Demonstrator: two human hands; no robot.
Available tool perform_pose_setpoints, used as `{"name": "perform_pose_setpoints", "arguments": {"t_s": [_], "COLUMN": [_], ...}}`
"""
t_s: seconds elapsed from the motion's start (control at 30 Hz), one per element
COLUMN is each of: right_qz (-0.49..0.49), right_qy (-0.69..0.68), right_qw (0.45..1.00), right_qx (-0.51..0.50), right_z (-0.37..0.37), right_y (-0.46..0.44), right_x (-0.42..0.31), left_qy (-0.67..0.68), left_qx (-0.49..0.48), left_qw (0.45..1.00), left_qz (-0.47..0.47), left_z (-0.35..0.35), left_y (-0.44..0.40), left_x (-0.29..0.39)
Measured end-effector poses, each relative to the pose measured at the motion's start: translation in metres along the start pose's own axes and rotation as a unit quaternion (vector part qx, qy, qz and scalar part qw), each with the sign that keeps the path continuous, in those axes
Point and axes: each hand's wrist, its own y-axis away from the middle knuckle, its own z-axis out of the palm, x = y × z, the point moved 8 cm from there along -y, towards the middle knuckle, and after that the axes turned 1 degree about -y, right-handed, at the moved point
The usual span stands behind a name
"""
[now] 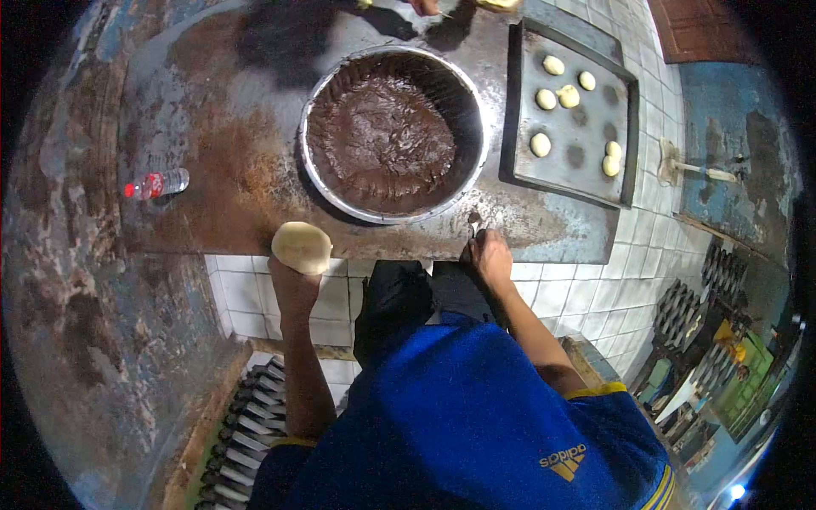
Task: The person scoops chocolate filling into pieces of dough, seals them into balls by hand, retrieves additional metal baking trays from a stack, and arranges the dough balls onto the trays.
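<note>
A flat round of pale dough [302, 245] rests on my left hand [295, 293] at the table's front edge, left of the bowl. The dough covers most of that hand's fingers. My right hand [491, 257] is closed around a small spoon [473, 224], whose handle is mostly hidden in the grip. Something dark is on the spoon's head, just above the tabletop. Between and beyond my hands stands a large metal bowl [482, 149] with thick, dark brown paste [382, 140] inside.
A dark baking tray [586, 178] with several dough balls [540, 145] lies at the right. On the left, a red-capped plastic bottle [157, 184] lies on its side. Another person's hand [424, 7] shows at the far edge, near a yellowish piece [499, 4].
</note>
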Motion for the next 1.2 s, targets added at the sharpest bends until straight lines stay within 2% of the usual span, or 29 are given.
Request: {"name": "perform_pose_setpoints", "arguments": {"t_s": [0.07,0.1,0.17,0.23,0.27,0.3,0.37,0.43,0.5,0.6,0.7,0.77,0.83,0.93,0.97,1.03,1.13,1.17,1.2], "right_qz": [-0.013,-0.023,-0.033,-0.087,-0.119,-0.117,-0.179,-0.257,-0.217,-0.255,-0.22,-0.236,-0.252,-0.233,-0.22,-0.207,-0.233,-0.177,-0.116], "right_qy": [-0.005,-0.011,-0.061,-0.141,-0.207,-0.207,-0.239,-0.246,-0.202,-0.182,-0.136,-0.135,-0.133,-0.161,-0.159,-0.156,-0.172,-0.274,-0.367], "right_qw": [1.0,1.0,0.997,0.979,0.963,0.963,0.949,0.934,0.952,0.948,0.96,0.959,0.958,0.956,0.957,0.956,0.942,0.893,0.814], "right_qx": [-0.002,0.001,-0.031,-0.117,-0.126,-0.128,-0.105,-0.031,-0.081,-0.048,-0.106,-0.076,-0.046,-0.071,-0.106,-0.14,-0.172,-0.309,-0.435], "right_z": [0.005,0.001,-0.013,-0.027,-0.053,-0.071,-0.102,-0.12,-0.086,-0.049,-0.018,0.001,0.0,0.001,0.004,0.013,0.012,0.02,0.03], "right_y": [0.003,0.003,0.01,0.019,0.024,0.022,0.006,-0.026,-0.059,-0.091,-0.11,-0.112,-0.109,-0.107,-0.108,-0.111,-0.123,-0.128,-0.123], "right_x": [0.003,0.001,-0.007,-0.035,-0.071,-0.1,-0.165,-0.224,-0.24,-0.255,-0.256,-0.25,-0.253,-0.257,-0.259,-0.256,-0.256,-0.252,-0.251], "left_qy": [-0.004,-0.032,-0.062,-0.034,-0.025,-0.008,0.008,0.071,0.052,0.008,-0.055,-0.091,0.049,0.102,0.102,0.006,0.033,0.041,0.034], "left_qx": [-0.009,0.044,0.096,0.033,0.013,0.033,0.049,0.062,0.063,0.087,0.11,0.109,0.07,0.066,0.065,0.144,0.107,0.095,0.098], "left_qw": [0.999,0.998,0.991,0.999,0.999,0.999,0.998,0.99,0.994,0.996,0.992,0.99,0.994,0.99,0.99,0.989,0.99,0.99,0.992], "left_qz": [-0.036,0.016,0.065,0.001,-0.021,-0.028,-0.035,-0.103,-0.076,-0.036,-0.01,0.008,-0.065,-0.069,-0.069,-0.038,-0.082,-0.097,-0.078], "left_z": [0.0,-0.001,-0.012,-0.012,-0.01,-0.012,-0.013,-0.012,-0.013,-0.019,-0.028,-0.03,-0.027,-0.027,-0.026,-0.037,-0.036,-0.034,-0.035], "left_y": [0.006,0.011,0.014,0.005,0.003,0.003,0.001,-0.005,-0.009,-0.013,-0.01,-0.01,-0.012,-0.012,-0.012,-0.013,-0.018,-0.019,-0.02], "left_x": [-0.029,-0.058,-0.056,-0.029,-0.027,-0.034,-0.038,-0.044,-0.035,-0.041,-0.063,-0.06,-0.064,-0.072,-0.075,-0.063,-0.038,-0.035,-0.033]}}
